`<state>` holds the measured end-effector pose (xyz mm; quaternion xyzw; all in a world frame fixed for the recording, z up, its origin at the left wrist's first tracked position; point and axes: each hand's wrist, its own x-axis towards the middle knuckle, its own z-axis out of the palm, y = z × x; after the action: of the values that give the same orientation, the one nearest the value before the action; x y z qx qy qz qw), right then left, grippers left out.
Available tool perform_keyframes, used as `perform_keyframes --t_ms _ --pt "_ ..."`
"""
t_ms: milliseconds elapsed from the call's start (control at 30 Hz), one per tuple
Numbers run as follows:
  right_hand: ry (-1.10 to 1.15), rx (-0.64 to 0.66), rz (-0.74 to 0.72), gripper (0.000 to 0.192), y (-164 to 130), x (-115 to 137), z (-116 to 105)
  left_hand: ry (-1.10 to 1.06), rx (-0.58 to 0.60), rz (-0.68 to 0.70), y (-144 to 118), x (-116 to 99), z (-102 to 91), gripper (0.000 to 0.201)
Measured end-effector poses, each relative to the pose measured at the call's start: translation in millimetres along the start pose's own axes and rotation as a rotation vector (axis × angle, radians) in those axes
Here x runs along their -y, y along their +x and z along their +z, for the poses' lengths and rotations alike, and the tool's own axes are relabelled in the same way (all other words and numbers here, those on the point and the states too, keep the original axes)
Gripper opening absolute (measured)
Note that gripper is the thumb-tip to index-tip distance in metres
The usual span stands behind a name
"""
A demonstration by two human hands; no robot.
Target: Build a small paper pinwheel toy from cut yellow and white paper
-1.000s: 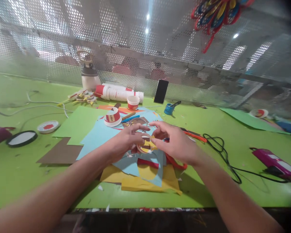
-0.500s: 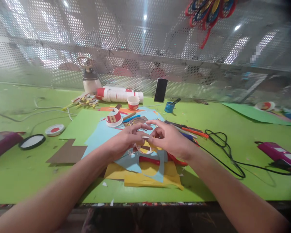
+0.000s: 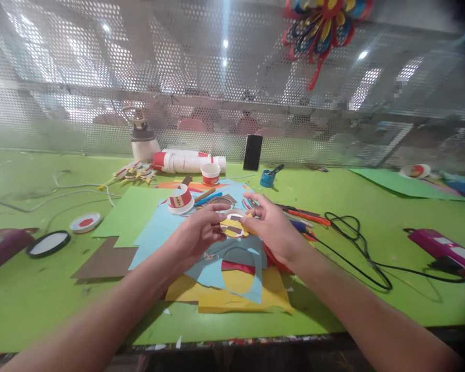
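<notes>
Between my two hands is a small round paper piece (image 3: 232,227), yellow with brown strips and a white rim. My left hand (image 3: 201,230) pinches its left edge. At its right edge, my right hand (image 3: 269,222) grips it between thumb and fingers, the index finger raised. Beneath lie light blue paper (image 3: 205,268) with a round cut-out and yellow paper (image 3: 248,305). A cut red-and-white paper cup (image 3: 181,200) stands beyond my left hand, near blue and brown pens (image 3: 207,199).
Glue guns (image 3: 445,248) lie at both sides, the right one with a looping black cable (image 3: 356,243). At the back are stacked paper cups (image 3: 189,163), a spray bottle (image 3: 143,142), a phone (image 3: 252,152) and a blue pot (image 3: 268,179). Perforated metal closes off the back.
The round piece has turned so its yellow and brown face shows more fully. My fingers have shifted to its left and right edges. The view has tilted up slightly.
</notes>
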<state>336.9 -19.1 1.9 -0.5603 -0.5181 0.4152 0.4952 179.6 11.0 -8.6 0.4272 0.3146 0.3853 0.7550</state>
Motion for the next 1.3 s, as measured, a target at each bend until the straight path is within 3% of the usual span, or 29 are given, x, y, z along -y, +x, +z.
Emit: perform_keyframes --t_ms 300,533,833,933,1067,1167,1300 --pt "0.026 -0.104 -0.028 0.062 3 -10 7 0.027 -0.065 -0.053 2 12 0.4 0.015" --pt "0.021 -0.110 -0.025 0.062 0 -13 12 0.064 -0.090 0.002 -1 8 10.5 0.014" --pt "-0.067 -0.049 -0.036 0.056 -2 -8 10 0.110 -0.091 0.010 1 6 7.3 0.008" --pt "-0.102 -0.044 -0.135 0.051 1 -2 -1 0.111 -0.107 0.017 3 3 3.9 0.006" --pt "-0.144 -0.138 -0.278 0.038 12 6 -30 0.111 -0.117 0.014 5 1 -0.5 0.003" --pt "-0.291 -0.160 -0.293 0.028 25 7 -53 0.116 -0.108 0.005 7 0 -3.3 0.008" --pt "-0.533 -0.051 -0.249 0.025 42 -3 -75 0.130 -0.098 -0.001 9 1 -7.3 0.006"
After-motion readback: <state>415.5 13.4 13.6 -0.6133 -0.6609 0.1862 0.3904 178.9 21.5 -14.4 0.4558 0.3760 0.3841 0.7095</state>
